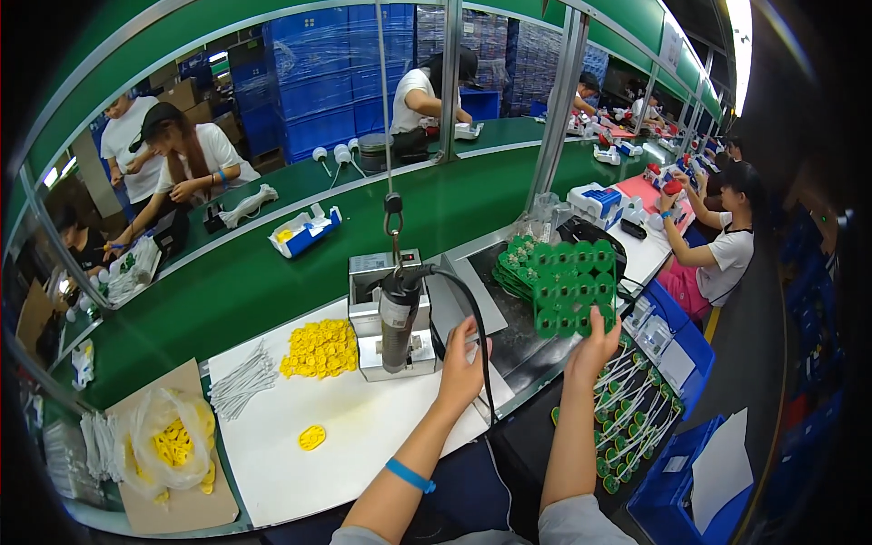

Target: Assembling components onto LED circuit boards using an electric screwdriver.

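My right hand [595,345] grips the lower edge of a green panel of round circuit boards [574,286] and holds it up over the metal tray [490,272]. A stack of similar green panels [520,263] lies behind it on that tray. My left hand [461,363], with a blue wristband, rests on the white work mat [336,436] beside the black cable of a hanging electric screwdriver [397,318]. The screwdriver hangs in front of a metal fixture block [386,304]. A pile of yellow round parts [320,349] lies left of the block, and one yellow part [312,438] lies alone.
A bundle of white wires [241,381] and a plastic bag of yellow parts [173,450] lie at the left. A blue bin with wired green boards [627,409] stands at my right. Across the green conveyor [272,272], several people work; another sits at the right.
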`<state>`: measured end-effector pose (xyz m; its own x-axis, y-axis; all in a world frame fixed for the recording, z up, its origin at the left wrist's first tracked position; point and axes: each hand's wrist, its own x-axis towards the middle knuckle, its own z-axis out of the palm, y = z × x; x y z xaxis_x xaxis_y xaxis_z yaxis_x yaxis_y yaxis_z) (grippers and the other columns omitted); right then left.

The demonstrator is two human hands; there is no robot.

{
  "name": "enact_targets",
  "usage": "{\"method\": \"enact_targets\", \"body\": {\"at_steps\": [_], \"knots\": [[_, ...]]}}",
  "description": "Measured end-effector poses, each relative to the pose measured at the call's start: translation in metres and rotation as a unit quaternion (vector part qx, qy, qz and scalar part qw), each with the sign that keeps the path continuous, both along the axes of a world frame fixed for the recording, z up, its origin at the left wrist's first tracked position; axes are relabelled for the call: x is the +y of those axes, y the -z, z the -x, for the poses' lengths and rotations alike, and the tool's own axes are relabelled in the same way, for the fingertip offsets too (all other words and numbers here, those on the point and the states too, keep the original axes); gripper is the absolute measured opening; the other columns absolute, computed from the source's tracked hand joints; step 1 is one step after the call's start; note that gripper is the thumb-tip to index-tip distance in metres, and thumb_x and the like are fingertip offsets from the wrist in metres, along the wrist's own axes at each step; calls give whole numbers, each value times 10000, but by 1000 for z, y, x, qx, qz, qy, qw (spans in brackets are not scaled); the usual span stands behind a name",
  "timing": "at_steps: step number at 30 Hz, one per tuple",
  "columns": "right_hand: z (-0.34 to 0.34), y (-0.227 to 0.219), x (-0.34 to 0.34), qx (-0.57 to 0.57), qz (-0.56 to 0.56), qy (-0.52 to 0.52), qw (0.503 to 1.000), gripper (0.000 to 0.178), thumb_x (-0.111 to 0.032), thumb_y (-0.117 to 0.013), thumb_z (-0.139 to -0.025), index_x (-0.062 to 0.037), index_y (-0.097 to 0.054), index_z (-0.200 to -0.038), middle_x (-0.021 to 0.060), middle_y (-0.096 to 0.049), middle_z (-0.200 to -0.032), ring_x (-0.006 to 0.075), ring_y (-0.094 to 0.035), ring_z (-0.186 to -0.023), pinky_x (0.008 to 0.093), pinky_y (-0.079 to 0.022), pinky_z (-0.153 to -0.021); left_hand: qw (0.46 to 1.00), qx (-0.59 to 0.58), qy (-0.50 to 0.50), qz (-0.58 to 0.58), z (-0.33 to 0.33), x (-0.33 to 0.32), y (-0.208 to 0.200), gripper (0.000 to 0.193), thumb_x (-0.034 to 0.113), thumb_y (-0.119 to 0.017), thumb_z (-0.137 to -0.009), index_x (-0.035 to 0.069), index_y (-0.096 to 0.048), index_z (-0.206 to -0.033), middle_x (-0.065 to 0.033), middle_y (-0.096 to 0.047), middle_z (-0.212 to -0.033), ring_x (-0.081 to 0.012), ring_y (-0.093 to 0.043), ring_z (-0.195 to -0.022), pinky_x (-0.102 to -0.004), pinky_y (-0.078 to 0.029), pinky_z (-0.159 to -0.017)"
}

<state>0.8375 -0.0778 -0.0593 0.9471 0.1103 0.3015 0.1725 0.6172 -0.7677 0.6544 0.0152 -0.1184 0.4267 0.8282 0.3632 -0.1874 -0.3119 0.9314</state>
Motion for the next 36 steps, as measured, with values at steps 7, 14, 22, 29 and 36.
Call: {"method": "enact_targets", "body": {"at_steps": [7,14,22,29,36], "knots": [[-141,61,76,194,-90,-111,971,206,-43,-601,-840,-33,-601,-1046,76,-649,-1049,219,-649,-947,362,-530,-824,973,66,-153,-158,-49,49,-13,682,210,-691,-895,-65,-344,-1414,-286,-351,-1459,-439,-349,-1362,-465,-279,-1134],[-140,68,133,187,-110,-126,968,194,-2,-581,-846,-50,-578,-1033,64,-642,-1011,229,-666,-923,368,-569,-761,988,67,-61,-122,-52,86,-5,912,269,-695,-880,-52,-128,-1518,-291,-142,-1570,-421,-160,-1470,-484,-163,-1186],[-90,48,163,118,16,-37,992,244,-37,-651,-846,-46,-565,-1074,58,-632,-980,196,-633,-875,333,-520,-760,998,15,-16,-55,-49,106,-1,935,239,-718,-867,-46,-118,-1525,-276,-145,-1593,-408,-195,-1475,-445,-206,-1190],[5,-4,159,-158,275,12,948,211,-22,-656,-889,-3,-550,-1071,72,-621,-971,140,-605,-871,281,-511,-776,994,-51,95,14,-34,127,20,850,251,-537,-1000,29,66,-1557,-200,-36,-1639,-308,-61,-1515,-423,-151,-1199],[39,-43,176,-227,285,-37,931,238,-3,-636,-892,33,-543,-1107,129,-654,-945,197,-691,-770,324,-574,-648,993,-57,94,36,-44,125,14,753,366,-346,-1060,28,118,-1548,-173,-26,-1644,-317,-67,-1516,-418,-126,-1210]]}}
